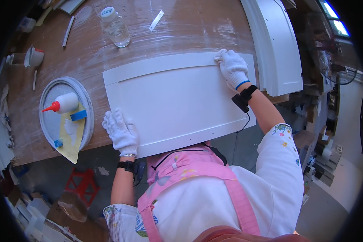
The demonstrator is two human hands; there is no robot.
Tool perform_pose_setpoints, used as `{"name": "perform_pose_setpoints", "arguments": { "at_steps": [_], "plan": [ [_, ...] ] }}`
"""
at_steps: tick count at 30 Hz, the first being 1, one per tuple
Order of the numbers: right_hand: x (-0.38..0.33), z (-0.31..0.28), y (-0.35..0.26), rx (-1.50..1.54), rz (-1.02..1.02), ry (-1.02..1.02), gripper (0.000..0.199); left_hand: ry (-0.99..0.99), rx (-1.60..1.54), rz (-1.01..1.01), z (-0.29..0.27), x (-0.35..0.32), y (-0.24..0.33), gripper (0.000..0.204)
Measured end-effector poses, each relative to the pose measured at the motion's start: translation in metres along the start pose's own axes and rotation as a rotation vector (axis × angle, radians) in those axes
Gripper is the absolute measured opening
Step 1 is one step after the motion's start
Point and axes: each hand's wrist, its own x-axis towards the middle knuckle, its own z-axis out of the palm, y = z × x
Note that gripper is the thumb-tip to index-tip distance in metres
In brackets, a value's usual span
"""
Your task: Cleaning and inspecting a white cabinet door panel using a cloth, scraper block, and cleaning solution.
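A white framed panel [173, 105], like a cabinet door, lies at the table's near edge and overhangs it toward my lap. My left hand [122, 131], in a white knit glove, rests on the panel's near left corner with its fingers stretched out. Toward the far right corner, my right hand [232, 67], gloved alike, presses down with its fingers bunched together. Something white and soft shows at those fingertips; whether it is a cloth or only the glove I cannot tell. Small dark holes dot the panel's near edge.
Left of the panel, a round lid [89, 121] bears a white glue bottle [68, 102] with a red nozzle and a yellow sheet [69, 139]. Farther back stands a clear bottle [119, 34] near a white strip [156, 21]. Stacked white panels [276, 44] lie at the right.
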Motion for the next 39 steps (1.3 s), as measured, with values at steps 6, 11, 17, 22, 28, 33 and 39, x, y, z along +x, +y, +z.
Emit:
{"name": "perform_pose_setpoints", "arguments": {
  "at_steps": [6, 11, 17, 22, 28, 33, 39],
  "plan": [
    [-0.003, 0.010, -0.030, -0.043, -0.234, 0.108, 0.017, 0.008, -0.016, 0.002, 0.000, 0.000, 0.001, 0.062],
    [0.001, -0.001, -0.024, -0.173, -0.033, -0.073, 0.024, 0.008, -0.024, -0.003, 0.001, 0.000, 0.000, 0.063],
    [-0.003, 0.007, -0.023, -0.013, -0.086, 0.046, 0.019, 0.007, -0.012, 0.002, 0.002, 0.000, -0.004, 0.064],
    [0.004, -0.004, -0.048, 0.048, -0.014, 0.028, 0.016, 0.005, 0.013, -0.018, 0.000, -0.002, -0.003, 0.061],
    [0.017, 0.030, -0.229, 0.309, -0.474, 0.233, 0.014, -0.037, -0.041, -0.016, -0.001, 0.003, 0.002, 0.064],
    [0.023, 0.031, -0.210, 0.373, -0.512, 0.156, 0.014, -0.008, -0.044, -0.046, 0.001, -0.006, -0.006, 0.066],
    [0.020, 0.020, -0.238, 0.354, -0.350, 0.186, 0.017, -0.002, -0.211, -0.090, -0.006, -0.002, -0.005, 0.068]
  ]
}}
